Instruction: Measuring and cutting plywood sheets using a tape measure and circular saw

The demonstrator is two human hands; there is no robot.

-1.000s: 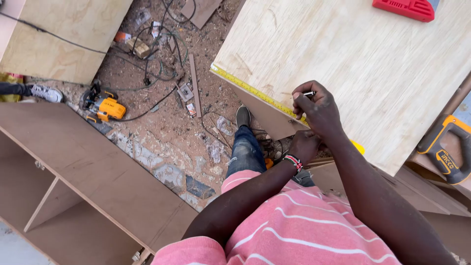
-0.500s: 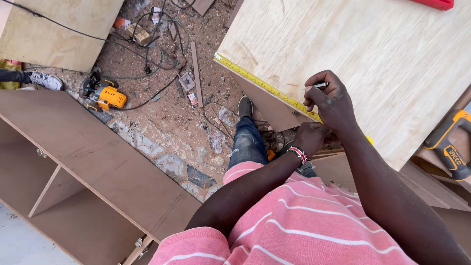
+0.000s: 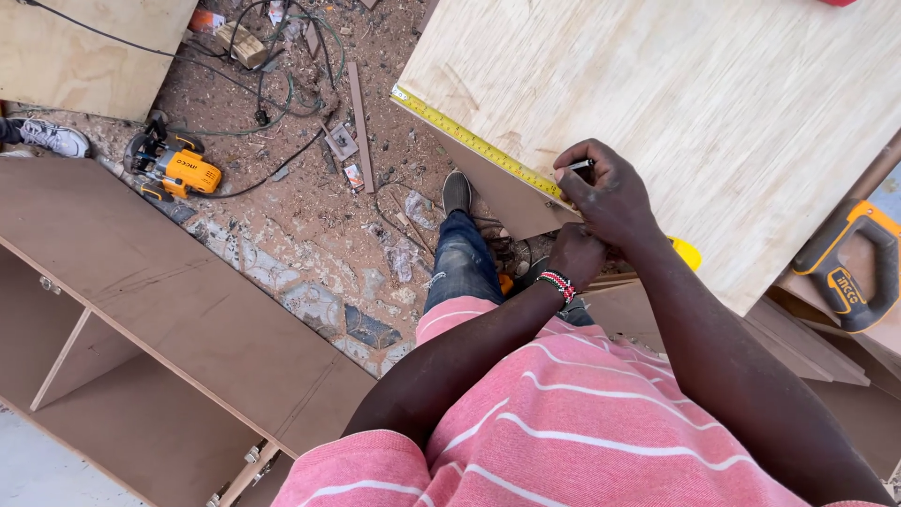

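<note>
We find the right hand (image 3: pixel 610 202) closed in a pinch on a pencil (image 3: pixel 577 167), its tip at the edge of the board (image 3: pixel 704 122), just beside the yellow tape (image 3: pixel 474 145). The tape lies flat along the board's near edge, running from the far corner toward the hands. The left hand (image 3: pixel 574 255) sits curled below the right, at or under the board's edge; we cannot tell whether it grips the tape's case, the board, or nothing, since the right hand covers it.

Risks as we judge them:
- The tape appears held at one end only. If that hold slackens, the blade can creep or retract, and the mark falls off true.
- The board overhangs its support on the near side. Downward pressure from the pencil hand can tip or shift it.
- A saw (image 3: pixel 849 272) rests at the board's right edge, touching or nearly so. A shifted board can nudge it off.
- Cables (image 3: pixel 282 56) and offcuts litter the floor (image 3: pixel 310 216) by the shoe (image 3: pixel 457 192), a trip hazard on any step back.
</note>
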